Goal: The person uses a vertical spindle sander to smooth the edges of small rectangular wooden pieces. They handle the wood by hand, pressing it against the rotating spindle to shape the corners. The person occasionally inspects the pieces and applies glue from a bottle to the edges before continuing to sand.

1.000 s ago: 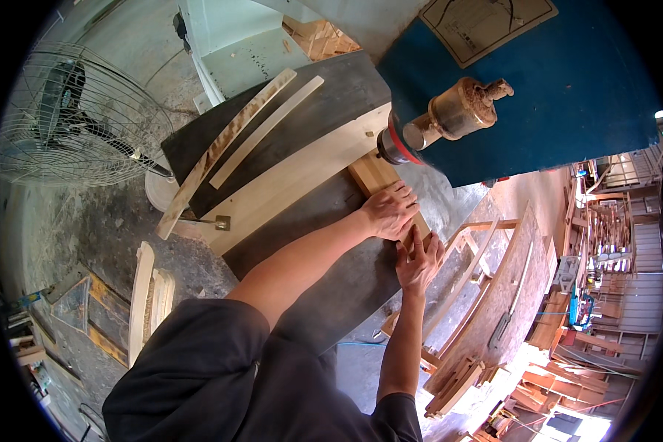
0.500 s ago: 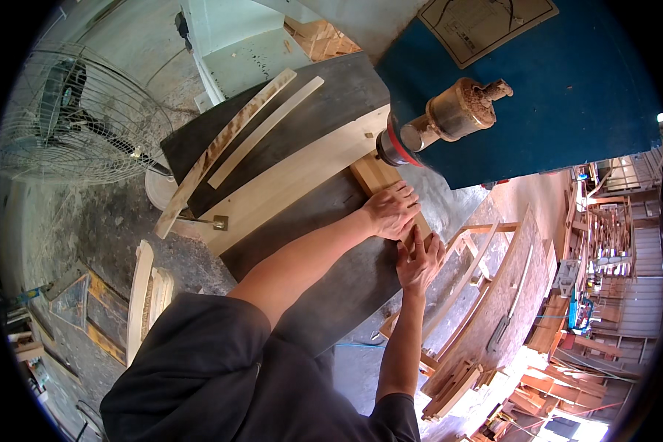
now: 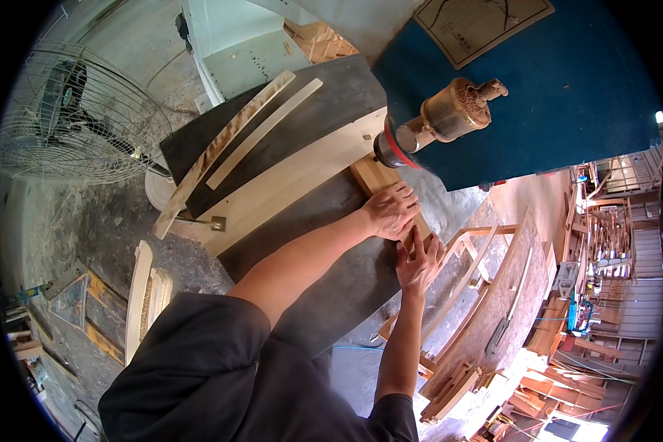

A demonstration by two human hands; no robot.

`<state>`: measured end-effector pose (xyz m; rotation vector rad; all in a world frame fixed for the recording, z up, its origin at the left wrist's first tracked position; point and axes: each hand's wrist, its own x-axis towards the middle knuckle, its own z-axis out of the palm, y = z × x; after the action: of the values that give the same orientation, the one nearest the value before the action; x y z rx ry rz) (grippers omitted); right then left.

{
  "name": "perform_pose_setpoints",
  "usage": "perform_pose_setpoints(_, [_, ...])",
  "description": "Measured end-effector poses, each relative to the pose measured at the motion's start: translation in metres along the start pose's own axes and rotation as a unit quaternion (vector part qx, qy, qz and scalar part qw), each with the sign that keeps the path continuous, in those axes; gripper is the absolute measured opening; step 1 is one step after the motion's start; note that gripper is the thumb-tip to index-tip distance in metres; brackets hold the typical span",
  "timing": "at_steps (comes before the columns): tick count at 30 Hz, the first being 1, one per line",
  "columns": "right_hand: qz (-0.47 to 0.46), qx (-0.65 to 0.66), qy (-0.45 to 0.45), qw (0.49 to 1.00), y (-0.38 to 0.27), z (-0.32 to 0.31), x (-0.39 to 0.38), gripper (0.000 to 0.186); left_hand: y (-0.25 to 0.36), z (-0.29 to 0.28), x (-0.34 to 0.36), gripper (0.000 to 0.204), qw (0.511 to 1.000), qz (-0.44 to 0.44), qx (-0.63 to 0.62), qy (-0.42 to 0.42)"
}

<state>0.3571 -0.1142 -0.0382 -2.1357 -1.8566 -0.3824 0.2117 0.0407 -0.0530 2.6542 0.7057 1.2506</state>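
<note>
A short wooden board (image 3: pixel 376 175) lies on the dark metal machine table (image 3: pixel 324 295), its far end close under the machine's dark round fitting with a red ring (image 3: pixel 394 144). My left hand (image 3: pixel 392 211) is closed over the board's middle, fingers curled across its top. Just nearer to me, my right hand (image 3: pixel 421 264) grips the near end, thumb at one side and fingers along it. Both hands cover much of that near part. To the left of the board, a long pale wooden plank (image 3: pixel 295 177) with a curved edge lies across the table.
Two thin curved wood strips, one mottled (image 3: pixel 225 144) and one pale (image 3: pixel 265 132), lie at the table's far left. A blue machine housing (image 3: pixel 523 96) with a dusty metal cylinder (image 3: pixel 457 110) overhangs the right. Beyond stand a wire-cage fan (image 3: pixel 74 110) and a wooden frame (image 3: pixel 486 287).
Both hands and the board stay almost where they were. The whole view has shifted very slightly.
</note>
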Motion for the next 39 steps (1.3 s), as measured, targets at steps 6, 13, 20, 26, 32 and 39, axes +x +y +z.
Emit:
perform_pose_setpoints(6, [0.0, 0.002, 0.005, 1.0, 0.004, 0.005, 0.001, 0.064, -0.001, 0.001, 0.001, 0.021, 1.0, -0.008, -0.007, -0.007])
perform_pose_setpoints(13, [-0.004, -0.008, 0.005, 1.0, 0.009, 0.009, 0.002, 0.064, -0.002, 0.005, 0.003, 0.022, 1.0, -0.005, -0.01, 0.007])
perform_pose_setpoints(20, [-0.003, -0.006, 0.003, 1.0, 0.009, 0.008, 0.005, 0.063, -0.002, 0.006, 0.005, 0.024, 1.0, -0.006, 0.0, 0.009])
perform_pose_setpoints(26, [0.011, -0.013, -0.004, 1.0, 0.004, 0.003, 0.009, 0.059, -0.003, 0.006, 0.007, 0.023, 1.0, -0.002, -0.003, 0.005])
perform_pose_setpoints(32, [-0.002, -0.007, -0.001, 1.0, 0.015, 0.01, 0.009, 0.063, -0.005, 0.011, 0.009, 0.025, 1.0, 0.002, 0.005, 0.004])
perform_pose_setpoints(39, [0.011, 0.002, -0.008, 1.0, 0.014, 0.01, 0.012, 0.063, -0.007, 0.016, 0.01, 0.026, 1.0, -0.002, 0.002, 0.002])
